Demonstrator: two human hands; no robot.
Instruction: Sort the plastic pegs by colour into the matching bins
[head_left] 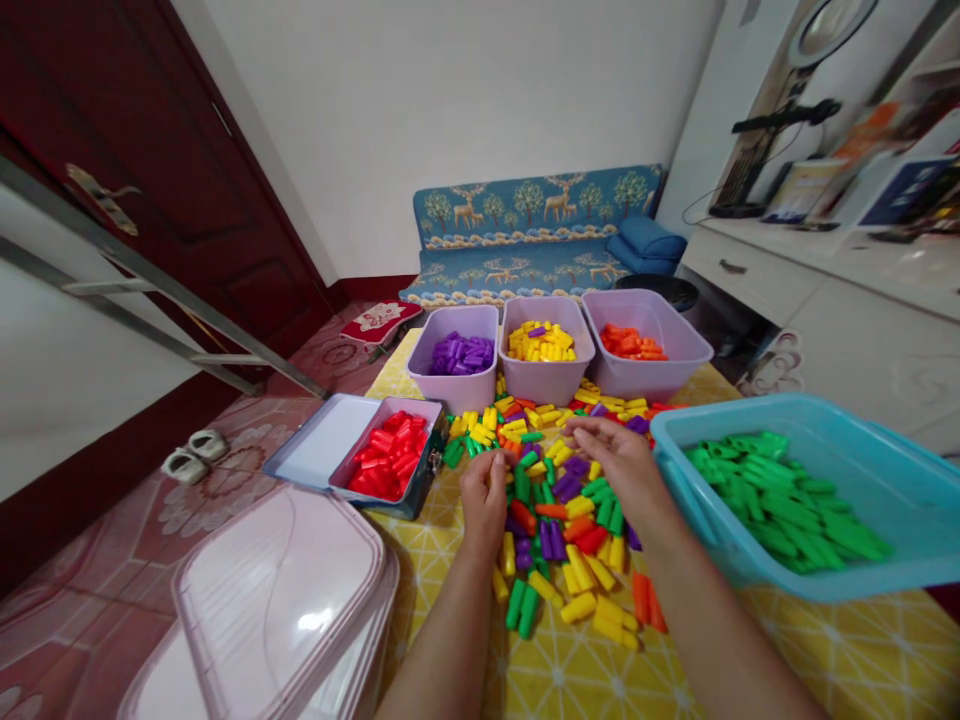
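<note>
Small plastic tube-shaped pieces in yellow, green, purple, orange and red lie mixed in a loose pile [553, 510] on the table. My left hand [484, 492] is over the pile's left side with its fingers curled in. Whatever those fingers hold, if anything, is hidden. On the other side, my right hand [616, 455] hovers low over the pile, fingers stretched out to the left and slightly apart. No piece shows clearly in it. Yellow and purple pieces lie just beneath its fingertips. A pair of green pieces [523, 608] lies at the pile's near edge.
Lilac bins at the back hold purple [452, 388], yellow [546, 383] and orange [651, 378] pieces. A hinged box [390, 506] at left holds red ones; a turquoise tub [885, 460] at right holds green. Pale lids [285, 590] lie front left. Behind stands a blue sofa [517, 265].
</note>
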